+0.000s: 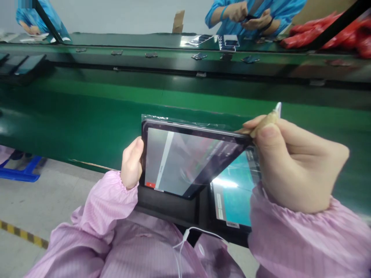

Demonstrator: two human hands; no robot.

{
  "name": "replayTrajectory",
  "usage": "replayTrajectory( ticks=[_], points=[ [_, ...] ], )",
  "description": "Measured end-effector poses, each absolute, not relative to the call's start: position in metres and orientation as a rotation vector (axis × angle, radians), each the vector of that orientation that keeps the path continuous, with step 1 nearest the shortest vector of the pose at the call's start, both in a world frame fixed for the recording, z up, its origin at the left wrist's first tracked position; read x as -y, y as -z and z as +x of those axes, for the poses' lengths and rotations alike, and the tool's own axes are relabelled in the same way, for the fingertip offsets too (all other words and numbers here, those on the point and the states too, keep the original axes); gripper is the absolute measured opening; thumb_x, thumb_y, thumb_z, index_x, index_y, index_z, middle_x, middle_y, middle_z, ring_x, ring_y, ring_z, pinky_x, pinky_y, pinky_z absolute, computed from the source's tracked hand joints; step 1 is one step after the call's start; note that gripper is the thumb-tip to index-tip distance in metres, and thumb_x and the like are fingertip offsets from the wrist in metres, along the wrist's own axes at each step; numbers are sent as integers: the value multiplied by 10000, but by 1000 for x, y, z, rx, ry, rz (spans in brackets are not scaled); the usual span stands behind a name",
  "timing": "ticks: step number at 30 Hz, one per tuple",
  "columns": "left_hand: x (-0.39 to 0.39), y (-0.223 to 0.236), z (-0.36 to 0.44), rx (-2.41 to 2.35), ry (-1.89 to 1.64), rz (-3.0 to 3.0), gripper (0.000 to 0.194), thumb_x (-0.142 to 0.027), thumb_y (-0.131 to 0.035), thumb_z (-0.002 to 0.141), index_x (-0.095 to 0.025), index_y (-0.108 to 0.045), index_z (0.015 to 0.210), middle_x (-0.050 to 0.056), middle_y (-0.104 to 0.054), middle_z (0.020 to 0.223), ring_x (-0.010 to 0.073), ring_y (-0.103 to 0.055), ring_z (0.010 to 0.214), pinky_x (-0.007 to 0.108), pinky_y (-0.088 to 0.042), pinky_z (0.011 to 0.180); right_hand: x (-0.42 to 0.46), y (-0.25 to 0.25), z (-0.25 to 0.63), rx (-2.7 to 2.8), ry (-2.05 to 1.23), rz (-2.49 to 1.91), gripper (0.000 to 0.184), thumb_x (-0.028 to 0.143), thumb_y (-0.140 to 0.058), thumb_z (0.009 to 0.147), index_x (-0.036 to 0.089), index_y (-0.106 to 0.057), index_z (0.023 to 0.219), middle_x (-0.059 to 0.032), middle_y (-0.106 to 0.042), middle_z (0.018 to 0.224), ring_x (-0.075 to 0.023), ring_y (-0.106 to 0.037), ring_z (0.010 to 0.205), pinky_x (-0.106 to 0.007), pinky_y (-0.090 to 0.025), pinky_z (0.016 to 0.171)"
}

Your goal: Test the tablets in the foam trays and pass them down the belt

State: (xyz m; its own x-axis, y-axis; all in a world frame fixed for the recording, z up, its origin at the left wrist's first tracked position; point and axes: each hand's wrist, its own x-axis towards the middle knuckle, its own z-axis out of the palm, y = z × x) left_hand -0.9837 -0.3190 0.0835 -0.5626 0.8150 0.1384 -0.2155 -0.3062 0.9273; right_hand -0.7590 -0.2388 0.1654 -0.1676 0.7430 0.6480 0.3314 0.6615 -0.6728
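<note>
A tablet (pixel 179 162) with a dark frame and a lit, greyish, reflecting screen is tilted up in front of me. My left hand (pixel 132 162) grips its left edge, fingers hidden behind. At the upper right corner, my right hand (pixel 298 162) is closed, thumb and finger pinching the corner. A yellowish finger cot (pixel 268 120) with a whitish tip covers a finger there. Clear film (pixel 162 117) shows along the tablet's top edge. Below, a second tablet (pixel 234 197) with a teal lit screen lies in a black tray (pixel 168 204), partly hidden by my right hand and sleeve.
A green bench (pixel 87 119) runs across, with a conveyor belt (pixel 174 58) behind carrying several small wrapped pieces. Dark panels (pixel 23 65) stand at left. Red bags (pixel 333 33) lie at far right. Two people in blue work opposite. A white cable (pixel 185 234) hangs before me.
</note>
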Motion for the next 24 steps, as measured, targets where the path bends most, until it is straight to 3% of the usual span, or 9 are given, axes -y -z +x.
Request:
replayTrajectory(
  ticks=[3,5,10,12,15,18,24],
  points=[
    [320,-83,-982,-1238,-1926,779,383,-542,-649,893,-207,-722,1063,70,-723,1144,307,-639,1179,446,-533,1012,239,-162,-760,1710,-630,-782,227,302,-562,995,201,-727,877,-12,-687,863,-152,-674,854,-320,-549,802],
    [321,-83,-983,-1240,-1914,785,379,-541,-629,904,-215,-721,1075,68,-713,1176,313,-620,1209,461,-518,1032,238,-158,-763,1634,-727,-720,215,322,-587,985,201,-733,883,-23,-686,876,-173,-685,887,-339,-560,810],
    [322,-76,-990,-1239,-1789,951,398,-525,-617,913,-234,-677,1177,62,-651,1307,306,-557,1289,434,-472,1085,228,-133,-772,1427,-1132,-630,249,422,-622,955,214,-739,1028,-51,-680,942,-118,-625,658,-243,-479,515],
    [322,-71,-991,-1239,-1670,994,401,-494,-651,897,-221,-651,1191,76,-653,1304,307,-571,1270,427,-487,1061,224,-117,-775,1344,-1273,-651,335,474,-655,915,249,-694,1160,-35,-675,912,-110,-598,612,-231,-464,484],
    [322,-65,-990,-1254,-1527,994,425,-440,-734,841,-201,-618,1174,90,-692,1222,297,-638,1170,412,-533,980,218,-97,-777,1262,-1387,-728,473,546,-650,876,304,-599,1280,-25,-681,957,-177,-679,819,-307,-569,638],
    [319,-65,-987,-1282,-1504,974,436,-418,-769,808,-197,-614,1151,77,-718,1152,271,-676,1084,397,-541,953,214,-89,-777,1323,-1416,-834,516,605,-555,904,346,-520,1348,-39,-674,1124,-233,-672,1053,-410,-588,814],
    [314,-65,-986,-1314,-1616,700,334,-437,-531,964,-183,-689,1113,73,-691,1240,258,-586,1254,414,-444,1100,188,-90,-784,1361,-1478,-897,597,721,-468,887,280,-557,1279,-81,-675,1164,-270,-648,1133,-437,-599,847]
  ],
)
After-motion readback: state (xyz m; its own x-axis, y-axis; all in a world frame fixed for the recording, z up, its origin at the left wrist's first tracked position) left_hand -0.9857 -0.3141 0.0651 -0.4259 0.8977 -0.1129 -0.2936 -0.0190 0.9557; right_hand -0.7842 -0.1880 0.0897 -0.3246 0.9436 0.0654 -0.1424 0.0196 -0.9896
